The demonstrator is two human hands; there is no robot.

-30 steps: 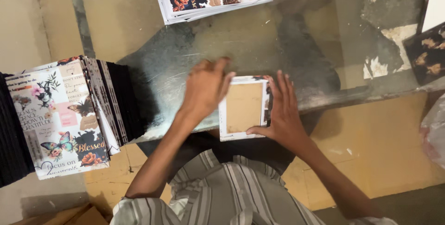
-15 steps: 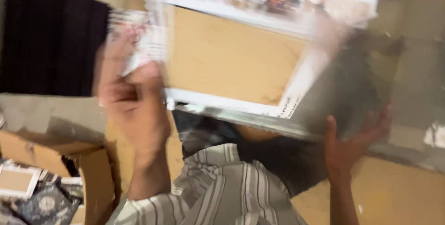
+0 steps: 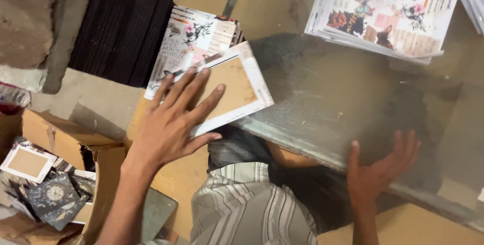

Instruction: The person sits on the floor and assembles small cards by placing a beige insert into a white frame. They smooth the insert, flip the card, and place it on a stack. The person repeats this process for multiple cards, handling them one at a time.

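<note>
At ten o'clock on the glass table, a white-bordered brown card overhangs the edge, pinned flat under the left hand, fingers spread; a printed stack lies beneath it; the right hand, open, presses the glass underneath at five o'clock, blurred through it; a cardboard box is cut off at eight.

Looks like a small craft or packing workshop: stacks of printed decorative sheets on a scuffed glass worktop, cardboard box of finished cards, bare concrete floor.
</note>
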